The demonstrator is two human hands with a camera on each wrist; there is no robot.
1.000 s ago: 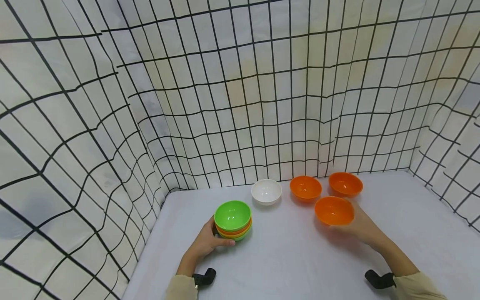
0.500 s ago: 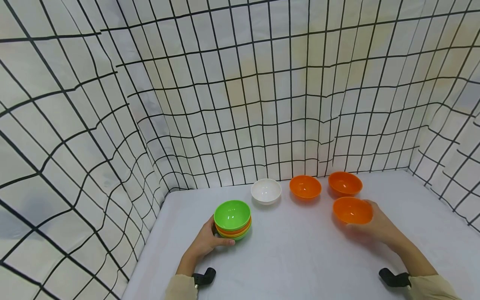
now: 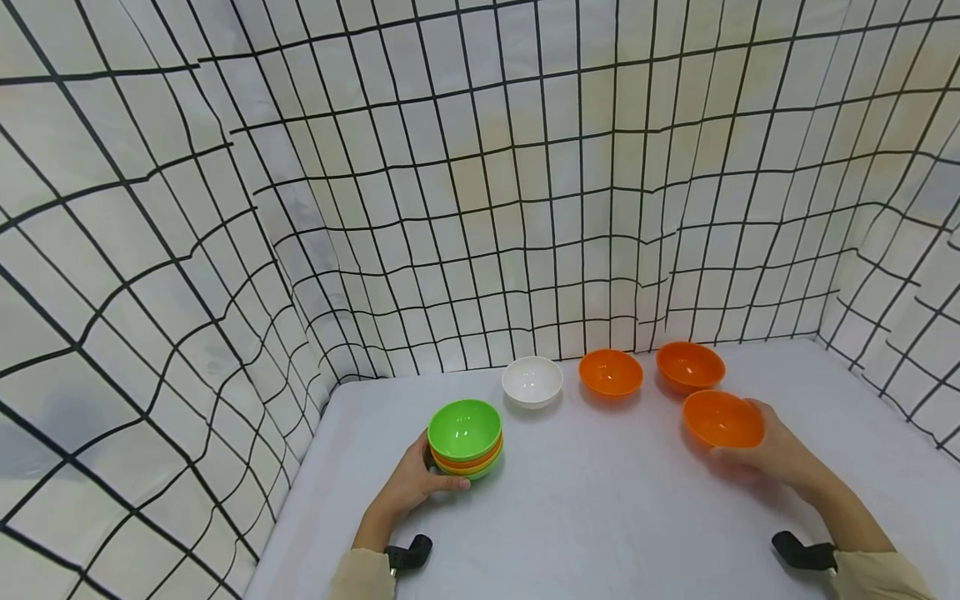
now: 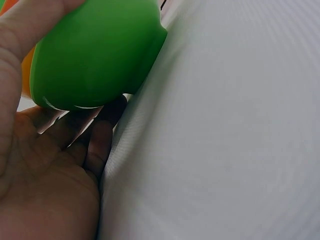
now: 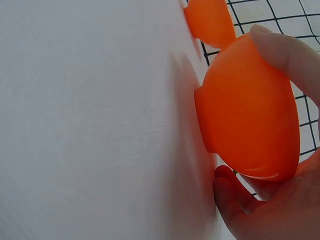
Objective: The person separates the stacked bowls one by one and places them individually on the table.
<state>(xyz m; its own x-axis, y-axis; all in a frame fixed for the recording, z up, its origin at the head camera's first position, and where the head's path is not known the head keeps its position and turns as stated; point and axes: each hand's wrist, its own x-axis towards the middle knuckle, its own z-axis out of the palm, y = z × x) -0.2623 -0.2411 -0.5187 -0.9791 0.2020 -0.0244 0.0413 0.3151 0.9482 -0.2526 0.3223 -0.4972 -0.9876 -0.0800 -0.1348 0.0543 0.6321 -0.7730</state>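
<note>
My left hand (image 3: 412, 481) holds a stack of nested bowls (image 3: 465, 433) at its left side, thumb in front and fingers behind. A green bowl tops the stack, with orange and yellow rims below and a green bowl (image 4: 100, 60) at the bottom, standing on the white cloth. On the right, my right hand (image 3: 780, 448) grips an orange bowl (image 3: 722, 419) by its right side. The right wrist view shows the thumb on one side of this orange bowl (image 5: 250, 110) and fingers on the other, its foot close over the cloth.
Along the back stand a white bowl (image 3: 532, 383), an orange bowl (image 3: 611, 374) and a second orange bowl (image 3: 690, 367), which sits just behind the held one. A white wall with a black grid (image 3: 480, 208) encloses the white-covered table (image 3: 570, 533) behind and at both sides.
My right hand has carried the orange bowl to the right, from in front of the gap between the back orange bowls to in front of the rightmost one. The left hand and stack stay put.
</note>
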